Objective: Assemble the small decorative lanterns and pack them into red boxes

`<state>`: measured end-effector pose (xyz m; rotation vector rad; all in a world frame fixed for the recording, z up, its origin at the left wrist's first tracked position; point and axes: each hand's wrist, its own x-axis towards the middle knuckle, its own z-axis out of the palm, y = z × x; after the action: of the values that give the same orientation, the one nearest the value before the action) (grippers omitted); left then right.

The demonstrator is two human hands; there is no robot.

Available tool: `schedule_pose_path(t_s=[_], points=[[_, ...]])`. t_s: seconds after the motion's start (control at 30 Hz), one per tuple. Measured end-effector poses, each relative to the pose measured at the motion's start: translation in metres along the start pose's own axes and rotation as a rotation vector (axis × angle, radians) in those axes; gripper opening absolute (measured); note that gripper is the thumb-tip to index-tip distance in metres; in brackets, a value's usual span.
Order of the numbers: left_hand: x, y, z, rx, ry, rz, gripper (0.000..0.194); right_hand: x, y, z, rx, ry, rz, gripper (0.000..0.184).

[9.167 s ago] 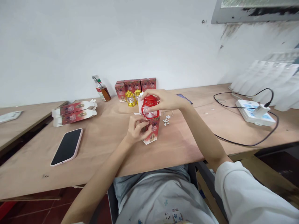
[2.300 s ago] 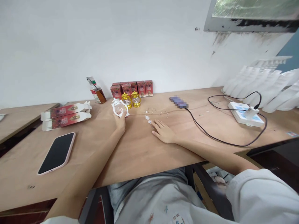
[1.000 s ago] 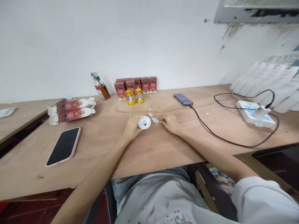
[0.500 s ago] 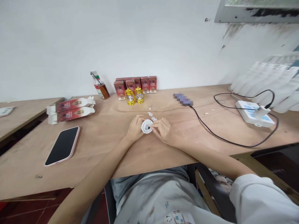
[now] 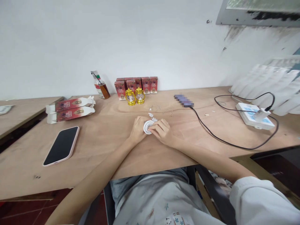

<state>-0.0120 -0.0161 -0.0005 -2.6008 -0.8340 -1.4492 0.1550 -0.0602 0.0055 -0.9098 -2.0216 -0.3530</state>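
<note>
My left hand (image 5: 137, 130) is closed around a small white lantern (image 5: 145, 128), its round underside turned up toward me. The fingers of my right hand (image 5: 165, 133) are pinched together at the middle of that underside; whatever they hold is too small to make out and partly hidden by the fingertips. Just beyond the lantern lie small white pieces (image 5: 151, 115) on the table, some of them hidden behind my right hand. Farther back, thin bent wires (image 5: 168, 111) rest on the wood. Two gold lanterns (image 5: 130, 97) stand upright behind these.
Several red printed boxes (image 5: 145, 85) stand against the wall beside a bottle of brown liquid (image 5: 102, 89). Unfolded boxes (image 5: 69, 114) and a black-screened phone (image 5: 62, 146) lie left. On the right are a purple device (image 5: 184, 101), a black cable (image 5: 225, 143) and a white power strip (image 5: 254, 115).
A red lantern was in a box earlier; then my left hand took up the white lantern and turned it underside up. My right hand moved from the small white pieces to the lantern's underside.
</note>
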Motion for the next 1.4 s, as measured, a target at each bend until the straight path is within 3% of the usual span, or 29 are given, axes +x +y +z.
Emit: schedule_pose_path(t_s=[0.2, 0.3, 0.47, 0.63, 1.07, 1.2, 1.4], points=[[0.001, 0.000, -0.001, 0.046, 0.022, 0.021, 0.024, 0.000, 0.003, -0.004, 0.080, 0.053, 0.057, 0.020], [0.000, -0.001, -0.001, 0.040, 0.035, -0.021, 0.022, 0.003, 0.012, -0.009, 0.061, 0.094, 0.161, 0.023], [-0.002, -0.006, -0.005, 0.038, 0.081, -0.209, 0.034, 0.001, 0.041, -0.008, 0.023, -0.082, 0.288, 0.019], [-0.002, -0.011, -0.008, 0.051, 0.133, -0.311, 0.035, -0.005, 0.053, 0.002, -0.060, -0.327, 0.224, 0.011], [-0.001, -0.012, -0.006, 0.077, 0.098, -0.279, 0.030, 0.001, 0.047, 0.002, -0.323, -0.485, 0.006, 0.022], [0.000, -0.011, -0.005, 0.082, 0.090, -0.300, 0.029, 0.003, 0.038, -0.002, -0.246, -0.393, 0.031, 0.024], [0.000, -0.008, -0.004, 0.104, 0.024, -0.264, 0.028, 0.005, 0.009, -0.012, -0.011, 0.005, 0.098, 0.028]])
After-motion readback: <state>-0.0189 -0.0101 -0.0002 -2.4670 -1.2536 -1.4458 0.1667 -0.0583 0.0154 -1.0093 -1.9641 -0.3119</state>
